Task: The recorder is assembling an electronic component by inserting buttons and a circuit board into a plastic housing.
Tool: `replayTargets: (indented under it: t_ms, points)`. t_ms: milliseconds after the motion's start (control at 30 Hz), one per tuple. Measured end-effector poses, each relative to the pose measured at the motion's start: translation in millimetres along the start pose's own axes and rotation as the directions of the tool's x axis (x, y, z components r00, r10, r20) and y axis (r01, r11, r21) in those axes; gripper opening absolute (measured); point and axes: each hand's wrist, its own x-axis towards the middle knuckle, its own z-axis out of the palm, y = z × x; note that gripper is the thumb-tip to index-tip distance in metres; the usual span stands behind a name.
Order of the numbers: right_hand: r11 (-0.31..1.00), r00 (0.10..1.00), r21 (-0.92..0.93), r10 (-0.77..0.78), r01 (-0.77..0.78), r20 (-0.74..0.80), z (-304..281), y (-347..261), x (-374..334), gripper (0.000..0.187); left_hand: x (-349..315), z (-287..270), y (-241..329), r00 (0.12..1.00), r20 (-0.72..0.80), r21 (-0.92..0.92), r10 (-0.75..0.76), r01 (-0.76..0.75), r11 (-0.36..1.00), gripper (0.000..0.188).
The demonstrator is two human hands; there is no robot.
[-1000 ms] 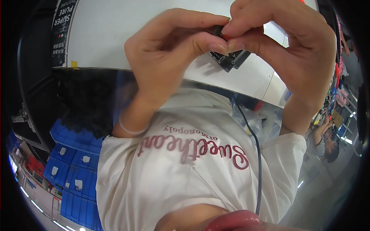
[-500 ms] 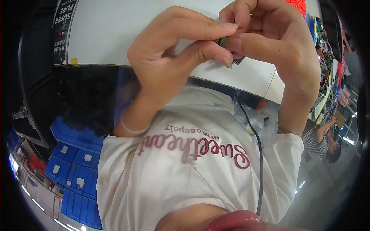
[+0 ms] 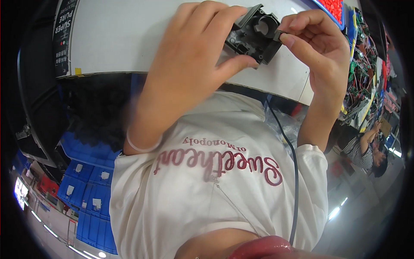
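Observation:
A dark grey plastic housing [image 3: 248, 36] with a round opening sits at the front of the white table, its hollow inside turned up toward me. My left hand [image 3: 200, 41] grips it from the left, fingers over the far edge and thumb along the near edge. At its right side my right hand [image 3: 317, 43] pinches a small dark piece [image 3: 280, 36] between thumb and forefinger. That piece is against or very close to the housing's right wall; I cannot tell whether it is seated there.
White tabletop [image 3: 116, 39] spreads to the left, with a black printed strip [image 3: 64, 36] along its edge. At the far right are a blue tray of red parts [image 3: 331, 9] and a heap of circuit boards with wires [image 3: 362, 64]. Blue bins [image 3: 92, 185] stand below left. Another person [image 3: 366, 149] is at right.
Both hands were close together over a small dark piece. The left has moved onto the housing, now widely visible, and the right has brought the piece to its right side.

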Motion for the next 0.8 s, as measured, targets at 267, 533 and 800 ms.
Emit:
replayTargets:
  t_ms: [267, 533, 800]
  points:
    - [0.982, 0.993, 0.188, -0.004, 0.027, -0.121, 11.7, 15.2, -38.9, 0.017, 5.6, -1.8, 26.0, 0.938, 0.166, 0.162, -0.305, 0.280, 0.946, 0.069]
    - [0.943, 0.996, 0.328, -0.031, 0.057, -0.082, 22.9, 12.3, -58.9, 0.028, -0.6, -4.2, 32.1, 0.843, 0.132, -0.132, -0.521, 0.536, 0.834, 0.052]
    - [0.931, 0.939, 0.162, -0.303, 0.328, -0.161, 28.7, 18.5, -67.6, 0.024, -19.2, 2.2, 22.1, 0.884, 0.283, -0.703, -0.373, 0.456, 0.546, 0.049]
